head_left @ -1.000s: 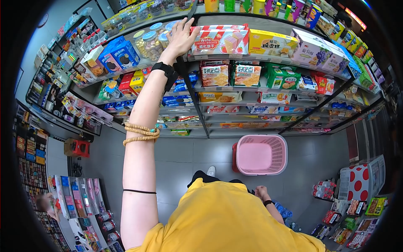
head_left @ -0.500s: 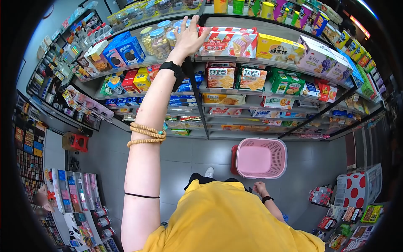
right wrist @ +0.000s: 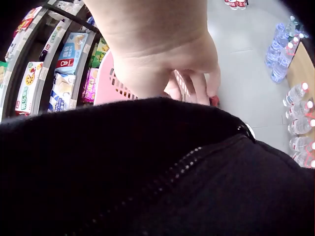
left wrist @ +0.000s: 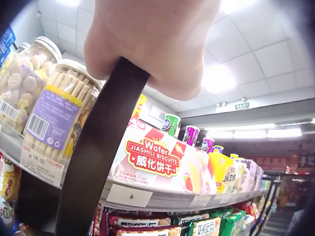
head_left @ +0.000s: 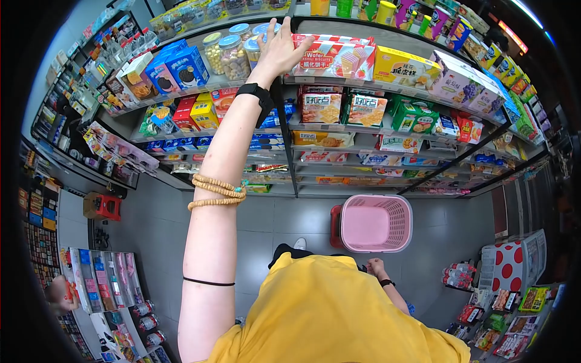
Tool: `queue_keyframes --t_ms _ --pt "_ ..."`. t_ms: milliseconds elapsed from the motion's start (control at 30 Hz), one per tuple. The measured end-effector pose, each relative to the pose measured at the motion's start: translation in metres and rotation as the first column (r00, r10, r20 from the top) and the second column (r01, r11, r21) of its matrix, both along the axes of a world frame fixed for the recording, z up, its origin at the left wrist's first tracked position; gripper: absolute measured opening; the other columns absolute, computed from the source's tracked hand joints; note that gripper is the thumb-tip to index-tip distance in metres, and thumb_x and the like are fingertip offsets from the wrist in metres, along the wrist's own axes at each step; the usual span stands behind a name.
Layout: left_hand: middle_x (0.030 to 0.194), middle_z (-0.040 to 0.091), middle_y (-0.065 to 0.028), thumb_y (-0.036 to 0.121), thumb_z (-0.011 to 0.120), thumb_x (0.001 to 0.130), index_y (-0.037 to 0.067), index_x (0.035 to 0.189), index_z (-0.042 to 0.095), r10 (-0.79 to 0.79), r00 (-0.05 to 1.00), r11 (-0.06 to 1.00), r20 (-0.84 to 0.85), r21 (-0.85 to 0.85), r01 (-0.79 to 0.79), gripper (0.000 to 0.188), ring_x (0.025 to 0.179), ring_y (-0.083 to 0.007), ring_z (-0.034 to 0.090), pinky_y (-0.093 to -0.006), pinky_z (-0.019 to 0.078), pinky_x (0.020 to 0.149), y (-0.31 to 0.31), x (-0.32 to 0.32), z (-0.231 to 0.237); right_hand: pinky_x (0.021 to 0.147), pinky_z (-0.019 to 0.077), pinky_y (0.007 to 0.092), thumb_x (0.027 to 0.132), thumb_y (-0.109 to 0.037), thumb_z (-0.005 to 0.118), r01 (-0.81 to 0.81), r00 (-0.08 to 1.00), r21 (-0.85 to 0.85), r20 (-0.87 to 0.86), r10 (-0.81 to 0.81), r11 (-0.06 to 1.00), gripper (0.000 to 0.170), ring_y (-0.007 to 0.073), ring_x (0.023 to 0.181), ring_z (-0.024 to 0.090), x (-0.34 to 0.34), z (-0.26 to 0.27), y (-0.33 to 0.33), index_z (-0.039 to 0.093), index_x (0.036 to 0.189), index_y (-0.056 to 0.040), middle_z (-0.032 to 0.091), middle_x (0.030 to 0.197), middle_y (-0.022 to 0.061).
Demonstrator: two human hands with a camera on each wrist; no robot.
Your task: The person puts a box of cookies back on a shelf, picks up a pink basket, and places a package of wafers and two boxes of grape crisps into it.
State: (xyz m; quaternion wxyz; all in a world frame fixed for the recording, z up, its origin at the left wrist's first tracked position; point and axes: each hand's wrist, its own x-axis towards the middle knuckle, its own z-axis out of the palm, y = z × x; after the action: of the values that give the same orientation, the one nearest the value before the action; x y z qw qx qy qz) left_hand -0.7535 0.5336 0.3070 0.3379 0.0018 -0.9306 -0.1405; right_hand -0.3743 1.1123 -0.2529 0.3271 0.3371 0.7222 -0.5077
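My left hand (head_left: 281,49) is raised with fingers spread, between lidded jars (head_left: 232,55) and red-and-white wafer packs (head_left: 336,59) on the upper shelf. In the left wrist view the hand (left wrist: 150,44) is above a black shelf post (left wrist: 106,132), the wafer box (left wrist: 155,157) to the post's right and a jar of sticks (left wrist: 61,110) to its left. Whether it touches the post I cannot tell. My right hand (head_left: 376,267) hangs low beside the yellow shirt; in the right wrist view its fingers (right wrist: 197,88) are loosely bent, holding nothing visible.
A pink basket (head_left: 372,227) stands on a red stool (head_left: 336,227) in front of the shelves. Yellow boxes (head_left: 405,66) and purple boxes (head_left: 463,81) continue along the upper shelf. Bottles (right wrist: 298,108) stand on the right in the right wrist view.
The head view has shifted a little, and the left hand and forearm appear slightly farther right. Its fingers remain spread beside the wafer packs. The right hand stays low.
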Motion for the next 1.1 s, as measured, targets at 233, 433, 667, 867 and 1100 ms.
queue_keyframes --t_ms 233,433,667,867,1100 --pt "0.159 0.029 -0.0201 0.075 0.038 0.091 0.0 0.155 0.021 0.016 0.999 1.0 0.033 -0.015 -0.016 0.101 0.152 -0.0344 0.012 -0.0606 0.0076 0.119 -0.001 -0.003 -0.001 0.05 0.0535 0.0313 0.079 0.002 0.068 0.114 0.987 0.222 -0.133 -0.086 0.968 0.023 0.0205 0.063 0.068 0.006 0.032 -0.008 0.063 0.1 -0.0036 0.068 0.083 0.0108" --pt "0.163 0.021 -0.0147 0.073 0.038 0.093 0.019 0.148 0.048 0.029 1.0 0.993 -0.006 -0.11 -0.03 0.077 0.152 -0.0353 0.01 -0.0652 0.0089 0.117 -0.007 -0.01 -0.008 0.054 0.0561 0.0311 0.072 0.009 0.071 -0.016 0.995 0.258 -0.09 0.04 0.966 0.033 0.0196 0.067 0.068 0.019 0.024 -0.001 0.065 0.102 -0.0044 0.067 0.083 0.0088" --pt "0.163 0.023 -0.0137 0.072 0.04 0.093 0.018 0.142 0.055 0.042 0.998 0.994 0.05 -0.107 -0.036 0.075 0.152 -0.0351 0.011 -0.064 0.0107 0.116 -0.005 -0.009 -0.004 0.046 0.0497 0.0307 0.075 0.01 0.064 0.086 0.987 0.156 -0.147 -0.063 0.984 0.031 0.0152 0.054 0.059 0.029 0.022 0.006 0.063 0.104 -0.0009 0.063 0.074 0.0071" --pt "0.162 0.025 -0.0124 0.07 0.038 0.095 0.02 0.143 0.054 0.058 0.997 0.994 0.056 -0.093 -0.053 0.072 0.152 -0.0348 0.012 -0.0639 0.0097 0.116 -0.004 -0.009 -0.002 0.043 0.0424 0.0281 0.074 0.006 0.064 0.079 0.99 0.118 -0.125 -0.064 0.99 0.031 0.0135 0.05 0.055 0.046 0.023 0.022 0.063 0.104 0.0002 0.062 0.07 0.0059" --pt "0.162 0.026 -0.0125 0.069 0.038 0.095 0.019 0.146 0.051 0.119 0.991 0.988 0.067 -0.111 -0.111 0.072 0.151 -0.0359 0.014 -0.0657 0.0089 0.115 0.001 -0.004 0.001 0.05 0.0462 0.0299 0.072 0.006 0.066 0.002 0.991 0.21 -0.133 0.027 0.978 0.034 0.0133 0.056 0.057 0.076 0.012 0.055 0.066 0.103 -0.0047 0.063 0.071 0.0043"
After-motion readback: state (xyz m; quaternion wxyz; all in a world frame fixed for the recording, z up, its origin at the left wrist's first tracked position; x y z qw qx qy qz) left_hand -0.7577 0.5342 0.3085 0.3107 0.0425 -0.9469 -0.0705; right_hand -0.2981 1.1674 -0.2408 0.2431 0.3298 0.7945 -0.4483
